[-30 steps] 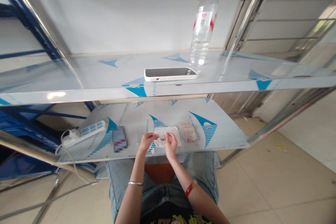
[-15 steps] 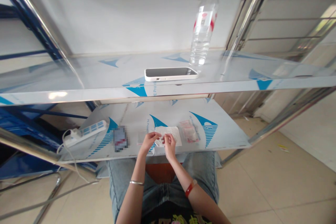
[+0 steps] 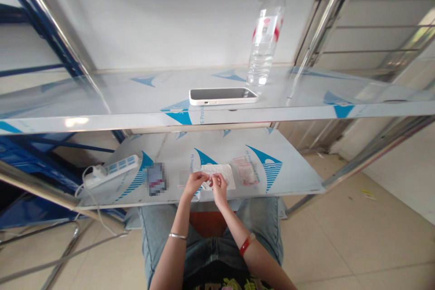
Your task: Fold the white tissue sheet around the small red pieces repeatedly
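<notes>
My left hand [image 3: 195,182] and my right hand [image 3: 219,185] meet over a white sheet [image 3: 226,176], which looks like paper or cloth, on the lower shelf [image 3: 299,176]. The fingers of both hands are pinched together, fingertips almost touching. Something small and whitish seems to sit between them, too tiny to make out. Just right of the sheet lies a clear plastic bag [image 3: 247,173] with pinkish-red contents. A flat, pale pinkish packet [image 3: 183,178] shows partly beside my left hand.
A white power strip [image 3: 117,170] with a plugged-in cord and a blurred-out dark item [image 3: 156,179] lie on the left of the lower shelf. On the upper shelf [image 3: 136,102] are a phone in a white case [image 3: 222,95] and a water bottle [image 3: 267,31].
The view has shifted very slightly. Both hands keep their pinched pose over the white sheet, with only tiny finger movement.
</notes>
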`<state>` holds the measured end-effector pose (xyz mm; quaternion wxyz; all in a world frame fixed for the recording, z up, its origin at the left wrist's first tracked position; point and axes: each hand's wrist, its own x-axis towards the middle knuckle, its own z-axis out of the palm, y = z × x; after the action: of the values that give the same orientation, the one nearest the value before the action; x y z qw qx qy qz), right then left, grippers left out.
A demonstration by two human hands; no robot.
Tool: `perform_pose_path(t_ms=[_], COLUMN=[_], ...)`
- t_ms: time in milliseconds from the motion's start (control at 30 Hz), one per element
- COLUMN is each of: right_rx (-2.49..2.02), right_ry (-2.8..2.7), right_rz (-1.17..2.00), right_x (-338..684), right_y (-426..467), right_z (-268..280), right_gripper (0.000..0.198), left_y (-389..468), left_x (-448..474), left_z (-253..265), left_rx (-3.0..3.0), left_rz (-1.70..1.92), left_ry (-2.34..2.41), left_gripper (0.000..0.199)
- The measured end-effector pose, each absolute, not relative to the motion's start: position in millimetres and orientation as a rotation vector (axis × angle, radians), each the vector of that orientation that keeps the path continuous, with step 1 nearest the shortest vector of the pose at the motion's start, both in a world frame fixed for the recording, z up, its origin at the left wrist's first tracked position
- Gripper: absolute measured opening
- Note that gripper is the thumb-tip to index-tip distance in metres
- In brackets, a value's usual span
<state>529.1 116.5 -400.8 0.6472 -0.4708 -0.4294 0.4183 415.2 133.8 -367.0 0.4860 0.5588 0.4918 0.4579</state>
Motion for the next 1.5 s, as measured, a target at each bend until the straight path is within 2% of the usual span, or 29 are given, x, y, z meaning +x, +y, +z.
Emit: perform_pose_path(t_ms=[133,400,633,833,1233,1500], right_rx=[-1.022,-1.059,-1.045,-1.047,-0.936,-1.040], right_ry=[-1.013,-0.986,-0.969,-1.021,-1.022,-0.970], right_rz=[1.036,1.004,1.087,1.151,1.260,1.206], right_x=[533,533,531,531,533,532], right_y=[116,116,115,118,115,118], right_z=[-398,-395,-388,-392,-380,-387], right_gripper=[0.030,0.030,0.026,0.032,0.032,0.039], left_y=[131,127,128,125,124,128], left_x=[417,420,414,413,415,418], left_z=[-363,-361,-360,-356,-357,-359], left_rx=[1.341,1.227,1.246,1.209,1.192,1.268], left_rz=[1.084,1.080,1.155,1.089,0.951,0.967], left_ry=[1.125,1.191,1.149,1.109,0.951,1.055], left_gripper=[0.034,0.044,0.038,0.039,0.040,0.040])
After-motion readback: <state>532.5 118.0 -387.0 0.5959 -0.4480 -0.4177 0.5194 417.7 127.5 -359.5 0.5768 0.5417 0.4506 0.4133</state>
